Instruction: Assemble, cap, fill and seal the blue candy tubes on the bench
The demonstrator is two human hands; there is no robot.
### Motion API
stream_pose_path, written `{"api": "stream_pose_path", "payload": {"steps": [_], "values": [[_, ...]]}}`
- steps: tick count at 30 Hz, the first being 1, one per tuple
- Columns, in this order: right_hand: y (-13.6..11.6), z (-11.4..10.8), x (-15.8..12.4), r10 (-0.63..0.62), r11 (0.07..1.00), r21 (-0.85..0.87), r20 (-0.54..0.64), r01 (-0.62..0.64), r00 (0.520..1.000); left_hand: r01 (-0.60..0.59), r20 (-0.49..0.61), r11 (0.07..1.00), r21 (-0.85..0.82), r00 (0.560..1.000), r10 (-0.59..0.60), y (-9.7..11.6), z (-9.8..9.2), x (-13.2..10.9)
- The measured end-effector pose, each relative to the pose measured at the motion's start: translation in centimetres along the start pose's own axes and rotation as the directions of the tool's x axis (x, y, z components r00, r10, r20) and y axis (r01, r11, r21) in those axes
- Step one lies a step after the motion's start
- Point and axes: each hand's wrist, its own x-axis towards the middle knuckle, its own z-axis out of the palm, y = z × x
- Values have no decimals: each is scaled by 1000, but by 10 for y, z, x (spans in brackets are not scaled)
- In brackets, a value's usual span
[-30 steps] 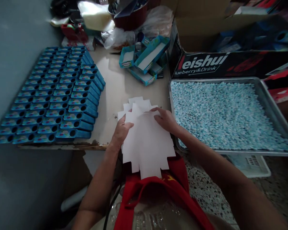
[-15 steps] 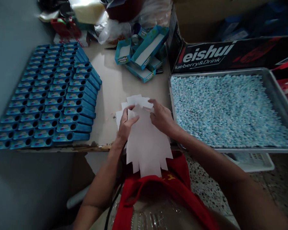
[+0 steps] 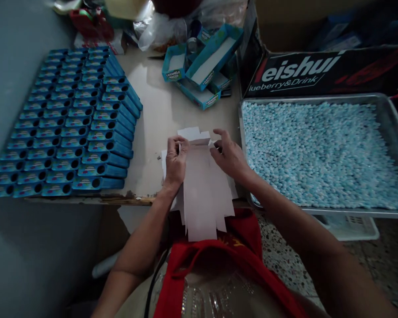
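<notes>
A cut white sheet (image 3: 202, 190) is held by its upper end between the two hands, above further white sheets (image 3: 188, 133) laid at the near edge of the table (image 3: 152, 97). Its upper left corner is pinched between the thumb and bent fingers of the left hand (image 3: 176, 161). The upper right corner is met by the thumb side of the right hand (image 3: 230, 159), where the index finger is stretched out above it and the other fingers are curled; whether that corner is gripped cannot be told. Between the fingertips the upper end is bent along a crease, and the rest of the sheet is extended below them toward the red apron (image 3: 175, 263). Blue boxes (image 3: 69, 141) are ranged in rows well to the left.
</notes>
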Motion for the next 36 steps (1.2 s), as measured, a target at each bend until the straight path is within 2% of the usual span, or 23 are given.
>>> {"api": "stream_pose_path", "payload": {"steps": [4,9,12,15,17,21,25,28,31,34,36], "values": [[-9,-3,-8,-52,992,-109,65,59,997,40,-64,998,-42,997,-42,-4,5,4],[-13,-17,1,-77,975,-194,176,111,981,19,-62,995,99,998,-13,0,4,10],[-12,-26,13,-88,976,-178,220,129,971,46,11,991,127,999,-48,7,-4,15],[-10,-30,18,-64,984,-146,257,104,964,75,165,990,118,982,-94,10,-12,21],[-4,-29,19,-73,989,-103,251,102,965,90,214,988,125,970,-115,9,-16,24],[13,-26,21,-22,995,103,182,3,983,60,209,984,166,973,-95,6,-18,24],[24,-29,32,1,937,333,304,-108,953,16,345,979,205,934,-88,9,-24,27],[22,-34,39,-35,925,364,366,-109,930,-50,431,962,268,899,-74,11,-30,36],[12,-37,42,-73,963,267,406,-42,911,-122,442,948,295,897,-22,7,-32,46],[-6,-33,45,-105,993,-9,386,118,916,-139,433,937,320,901,-14,1,-30,57],[-18,-27,50,-129,957,-201,346,208,929,-163,458,905,393,888,-38,2,-28,65]]}}
